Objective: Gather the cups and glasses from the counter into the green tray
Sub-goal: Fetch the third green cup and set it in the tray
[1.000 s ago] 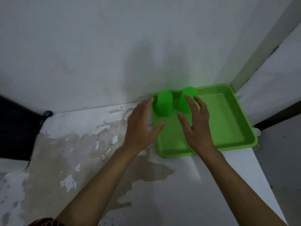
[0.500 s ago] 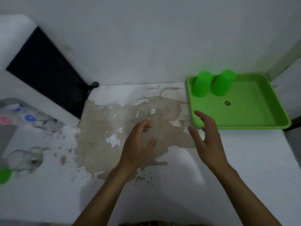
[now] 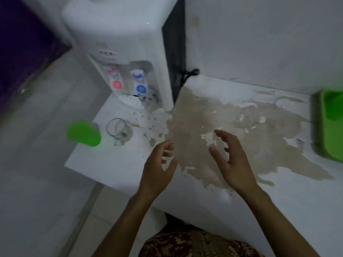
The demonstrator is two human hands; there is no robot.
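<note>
Left hand [image 3: 157,171] hovers empty, green cup [image 3: 84,133] and glass [image 3: 118,129] left.

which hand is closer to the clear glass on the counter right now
Left. The left hand hovers open just right of and nearer the camera than the clear glass. The right hand is farther right, over the stained patch of counter.

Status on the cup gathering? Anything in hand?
Both hands, left hand and right hand, are empty and open over the counter. Left to collect: a green cup and a glass at the counter's left end. The tray is mostly out of frame; contents not visible.
</note>
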